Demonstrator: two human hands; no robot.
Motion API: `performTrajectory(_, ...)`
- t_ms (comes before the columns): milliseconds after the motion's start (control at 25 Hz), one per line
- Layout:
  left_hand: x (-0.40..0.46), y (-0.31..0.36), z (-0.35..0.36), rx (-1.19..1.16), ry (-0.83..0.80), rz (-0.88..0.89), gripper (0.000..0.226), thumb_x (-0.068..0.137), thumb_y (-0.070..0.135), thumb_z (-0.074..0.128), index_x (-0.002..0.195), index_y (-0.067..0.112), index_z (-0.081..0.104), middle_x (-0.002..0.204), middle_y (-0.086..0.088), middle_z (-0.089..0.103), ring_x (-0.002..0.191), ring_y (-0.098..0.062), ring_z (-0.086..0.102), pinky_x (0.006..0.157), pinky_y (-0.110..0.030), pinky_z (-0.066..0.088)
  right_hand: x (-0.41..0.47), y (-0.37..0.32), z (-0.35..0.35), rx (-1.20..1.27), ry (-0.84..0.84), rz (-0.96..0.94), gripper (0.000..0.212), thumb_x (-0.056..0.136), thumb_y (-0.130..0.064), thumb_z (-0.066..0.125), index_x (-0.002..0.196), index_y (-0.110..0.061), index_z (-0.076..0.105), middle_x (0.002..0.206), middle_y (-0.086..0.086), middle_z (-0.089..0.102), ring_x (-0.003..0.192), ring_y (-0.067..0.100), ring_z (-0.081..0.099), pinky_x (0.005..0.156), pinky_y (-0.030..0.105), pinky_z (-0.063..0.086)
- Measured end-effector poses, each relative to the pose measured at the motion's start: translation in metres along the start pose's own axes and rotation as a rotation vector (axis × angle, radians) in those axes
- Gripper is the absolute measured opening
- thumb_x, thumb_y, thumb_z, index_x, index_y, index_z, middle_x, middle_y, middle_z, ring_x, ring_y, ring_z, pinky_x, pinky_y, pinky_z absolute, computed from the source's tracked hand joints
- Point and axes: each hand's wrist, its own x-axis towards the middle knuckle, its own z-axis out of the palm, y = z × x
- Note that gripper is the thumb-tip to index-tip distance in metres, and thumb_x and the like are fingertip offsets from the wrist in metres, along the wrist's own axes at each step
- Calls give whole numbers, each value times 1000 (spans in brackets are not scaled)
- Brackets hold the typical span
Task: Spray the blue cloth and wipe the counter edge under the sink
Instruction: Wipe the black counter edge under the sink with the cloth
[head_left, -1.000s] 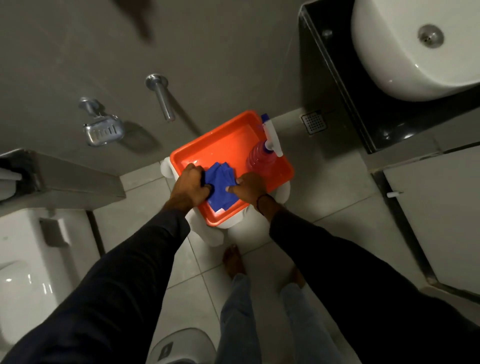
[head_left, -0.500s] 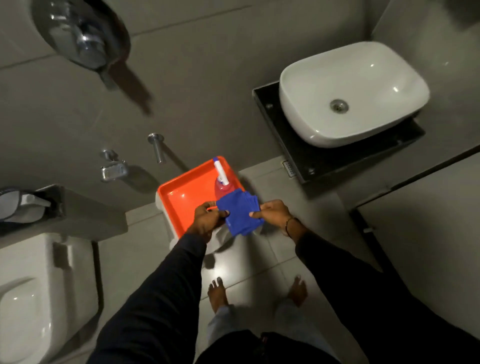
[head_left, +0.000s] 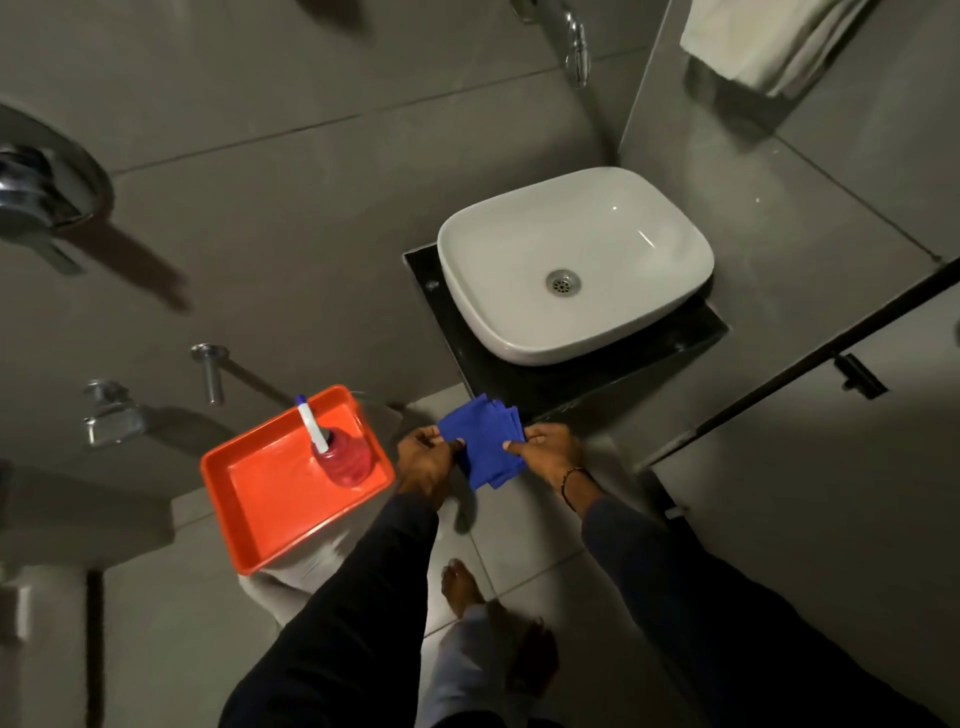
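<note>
A folded blue cloth (head_left: 485, 444) hangs in the air between my two hands, just in front of the black counter (head_left: 566, 379). My left hand (head_left: 426, 457) pinches its left edge and my right hand (head_left: 550, 449) pinches its right edge. The white sink (head_left: 571, 260) sits on the black counter, whose near corner lies right behind the cloth. A pink spray bottle (head_left: 345, 457) with a white and blue nozzle stands upright in the orange tray (head_left: 270, 499), left of my hands.
The orange tray rests on a white stool (head_left: 291, 577). Wall taps (head_left: 111, 413) and a spout (head_left: 210, 371) stick out at the left. A door with a latch (head_left: 857, 374) is at the right. My bare feet (head_left: 460, 584) stand on the tiled floor.
Both hands lifted the blue cloth out of the orange tray and carried it right toward the counter corner. The view tilted up, bringing the whole sink into sight.
</note>
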Motion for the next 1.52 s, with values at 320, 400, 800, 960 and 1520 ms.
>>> performTrajectory(320, 60, 20, 41, 56, 54, -19, 37, 86, -3, 74, 121, -1, 61, 123, -24, 70, 115, -39, 69, 104, -50, 55, 54, -14, -3, 9, 98, 40, 15, 82, -23, 81, 86, -14, 71, 80, -1, 68, 78, 17, 65, 59, 20, 46)
performTrajectory(400, 62, 23, 49, 209, 79, 37, 46, 87, 4, 74, 130, 3, 55, 130, -19, 65, 121, -35, 64, 107, -44, 53, 51, -15, -7, -31, 213, -1, 13, 83, -27, 79, 85, -19, 70, 86, -1, 71, 78, 17, 65, 64, 22, 49)
performTrajectory(800, 37, -46, 103, 1192, 11, 587, 66, 108, 25, 23, 160, 5, -11, 170, -19, -14, 159, -37, -12, 131, -50, 2, 97, -114, -63, -274, 594, -610, 29, 86, -50, 62, 100, -25, 63, 84, -7, 66, 87, 17, 61, 81, 36, 43)
performTrajectory(960, 35, -73, 96, 1216, -25, 594, 65, 108, 27, 21, 159, 8, -17, 170, -13, -21, 158, -34, -17, 132, -48, 0, 122, -108, -55, -400, 413, -591, 45, 86, -59, 59, 116, -25, 56, 104, -3, 68, 106, 22, 60, 93, 41, 39)
performTrajectory(1520, 56, -46, 82, 1091, -97, 560, 68, 108, 27, 27, 158, 12, -16, 170, -9, -19, 159, -30, -17, 132, -44, 1, 126, -114, -47, -519, 483, -621, 59, 86, -67, 49, 125, -23, 53, 115, 0, 67, 107, 25, 62, 93, 44, 43)
